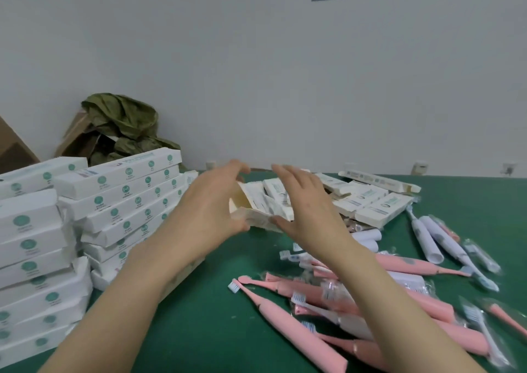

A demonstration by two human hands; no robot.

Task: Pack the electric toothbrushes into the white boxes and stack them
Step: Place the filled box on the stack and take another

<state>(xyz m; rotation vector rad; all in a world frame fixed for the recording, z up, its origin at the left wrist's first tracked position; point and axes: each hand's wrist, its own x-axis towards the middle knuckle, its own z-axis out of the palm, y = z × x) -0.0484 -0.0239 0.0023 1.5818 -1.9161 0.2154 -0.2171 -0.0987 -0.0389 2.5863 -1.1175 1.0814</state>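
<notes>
Packing partly done, I judge: stacked boxes (pixel 119 201) of matte white card fill the left; smooth pink toothbrushes (pixel 285 315) and empty boxes (pixel 379 207) remain on the green table (pixel 199 330). My left hand (pixel 211 210) grips the open white box (pixel 262 215); my right hand (pixel 308 210) pinches its other side, raised mid-table.

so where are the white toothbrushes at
In the head view, the white toothbrushes lie on the right of the green table, just in front of the loose white boxes and beyond the pile of pink toothbrushes.
</notes>
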